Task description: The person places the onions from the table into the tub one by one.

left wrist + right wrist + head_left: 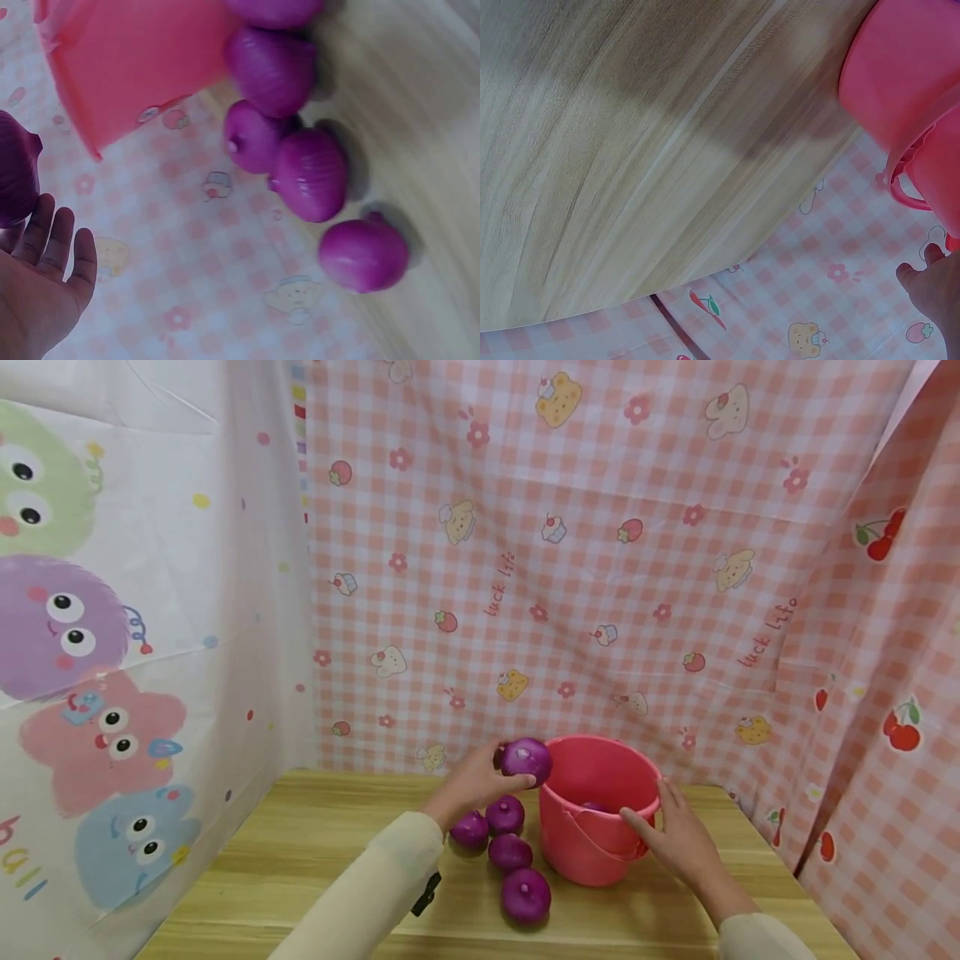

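My left hand [480, 781] holds a purple onion [527, 762] at the left rim of a pink bucket [592, 847]. In the left wrist view this onion [16, 171] shows only in part, at the left edge by the fingertips. On the bucket's other side, my right hand [678, 835] holds the rim, thumb at the front and fingers along the right side. Part of another purple onion [595, 807] shows inside the bucket. Several more onions [511, 853] lie clustered on the table to the bucket's left. The right wrist view catches the right hand [934, 289] below the bucket's handle [922, 139].
A wood-grain table [300, 860] carries everything. Behind it hangs a pink checked cloth [420, 610] with cartoon prints. A white sheet [247, 568] with cartoon figures hangs on the left, and a cherry-print cloth [885, 760] on the right. A dark device [427, 894] is below the left sleeve.
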Demonstrator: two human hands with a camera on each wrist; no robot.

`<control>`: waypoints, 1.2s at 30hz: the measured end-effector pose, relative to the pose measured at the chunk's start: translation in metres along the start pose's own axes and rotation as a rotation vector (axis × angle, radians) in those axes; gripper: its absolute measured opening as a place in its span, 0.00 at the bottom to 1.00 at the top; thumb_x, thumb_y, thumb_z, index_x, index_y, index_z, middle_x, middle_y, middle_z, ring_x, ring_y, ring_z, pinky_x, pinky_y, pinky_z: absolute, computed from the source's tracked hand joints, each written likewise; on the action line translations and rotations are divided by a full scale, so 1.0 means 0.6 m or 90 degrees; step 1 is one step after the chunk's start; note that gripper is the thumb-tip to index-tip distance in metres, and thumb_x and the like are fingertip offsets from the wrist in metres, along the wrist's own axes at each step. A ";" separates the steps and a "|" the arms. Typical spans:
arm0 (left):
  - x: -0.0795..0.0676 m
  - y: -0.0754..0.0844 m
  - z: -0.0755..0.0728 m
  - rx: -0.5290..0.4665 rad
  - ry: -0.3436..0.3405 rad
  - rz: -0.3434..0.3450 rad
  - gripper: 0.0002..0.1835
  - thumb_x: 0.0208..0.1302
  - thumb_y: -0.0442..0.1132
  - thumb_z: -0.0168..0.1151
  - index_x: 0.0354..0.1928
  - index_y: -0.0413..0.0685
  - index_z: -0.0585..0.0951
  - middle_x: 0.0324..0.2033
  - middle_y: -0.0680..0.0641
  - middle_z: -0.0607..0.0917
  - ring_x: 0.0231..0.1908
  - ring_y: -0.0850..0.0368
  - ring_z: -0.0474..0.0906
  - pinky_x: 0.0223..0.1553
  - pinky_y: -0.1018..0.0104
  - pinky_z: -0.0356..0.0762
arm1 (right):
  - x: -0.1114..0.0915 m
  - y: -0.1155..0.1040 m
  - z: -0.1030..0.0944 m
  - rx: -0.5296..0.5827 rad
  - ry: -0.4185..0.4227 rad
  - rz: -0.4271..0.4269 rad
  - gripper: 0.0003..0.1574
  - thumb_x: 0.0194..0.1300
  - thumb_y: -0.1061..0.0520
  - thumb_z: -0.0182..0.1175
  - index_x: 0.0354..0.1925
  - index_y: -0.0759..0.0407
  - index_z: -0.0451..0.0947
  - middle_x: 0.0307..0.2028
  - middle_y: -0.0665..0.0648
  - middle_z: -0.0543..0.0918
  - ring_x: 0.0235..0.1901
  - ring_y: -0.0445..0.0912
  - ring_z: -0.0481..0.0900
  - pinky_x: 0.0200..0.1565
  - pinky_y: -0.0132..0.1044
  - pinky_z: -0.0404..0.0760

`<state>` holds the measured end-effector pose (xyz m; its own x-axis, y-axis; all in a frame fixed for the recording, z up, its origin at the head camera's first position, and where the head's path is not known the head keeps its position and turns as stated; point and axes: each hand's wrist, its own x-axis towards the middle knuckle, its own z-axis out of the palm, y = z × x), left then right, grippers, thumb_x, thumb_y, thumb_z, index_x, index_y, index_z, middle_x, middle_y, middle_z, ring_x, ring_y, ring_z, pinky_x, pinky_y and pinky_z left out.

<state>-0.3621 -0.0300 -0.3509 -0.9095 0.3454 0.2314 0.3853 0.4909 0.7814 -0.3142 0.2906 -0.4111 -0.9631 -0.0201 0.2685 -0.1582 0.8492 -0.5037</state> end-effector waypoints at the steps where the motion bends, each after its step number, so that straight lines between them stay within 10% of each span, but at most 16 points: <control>1: 0.005 0.006 0.002 -0.001 0.003 0.003 0.40 0.57 0.59 0.71 0.67 0.49 0.70 0.56 0.45 0.80 0.53 0.52 0.79 0.54 0.56 0.79 | 0.000 0.000 0.000 0.000 0.000 -0.001 0.66 0.66 0.24 0.49 0.76 0.71 0.41 0.73 0.77 0.48 0.67 0.75 0.55 0.58 0.72 0.65; 21: 0.056 0.075 0.069 0.080 0.018 -0.038 0.45 0.56 0.67 0.67 0.69 0.48 0.70 0.57 0.45 0.80 0.55 0.49 0.78 0.53 0.52 0.79 | 0.000 0.005 0.002 0.003 0.008 -0.012 0.65 0.67 0.24 0.49 0.76 0.72 0.42 0.73 0.77 0.49 0.68 0.75 0.53 0.60 0.72 0.62; 36: 0.042 0.031 0.025 0.056 0.065 -0.042 0.43 0.61 0.65 0.64 0.70 0.46 0.69 0.61 0.41 0.78 0.59 0.45 0.75 0.55 0.49 0.78 | -0.001 -0.001 0.002 0.009 0.014 -0.015 0.64 0.68 0.26 0.50 0.75 0.72 0.43 0.73 0.76 0.49 0.67 0.75 0.55 0.59 0.73 0.62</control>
<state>-0.3755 -0.0005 -0.3393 -0.9428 0.2291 0.2420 0.3319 0.5797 0.7442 -0.3135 0.2898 -0.4120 -0.9541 -0.0275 0.2982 -0.1831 0.8415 -0.5083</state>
